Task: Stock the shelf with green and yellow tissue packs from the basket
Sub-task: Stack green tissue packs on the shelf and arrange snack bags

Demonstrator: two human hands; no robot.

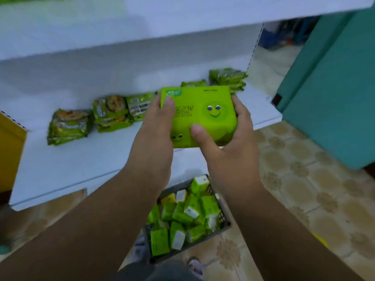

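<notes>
A bright green tissue pack (211,116) with smiley faces is held over the front of the white shelf (60,169). My left hand (156,128) grips its left side, thumb on top. My right hand (229,136) grips its right side and lower edge. Below on the floor stands a dark basket (224,216) filled with several green tissue packs (182,216) and a yellow one (169,197).
Several green noodle packets (71,124) lie in stacks along the back of the shelf, up to the right end (227,78). An upper shelf board (142,23) overhangs. A teal cabinet (334,94) stands at right, a yellow box (10,151) at left, patterned floor tiles (304,189) below.
</notes>
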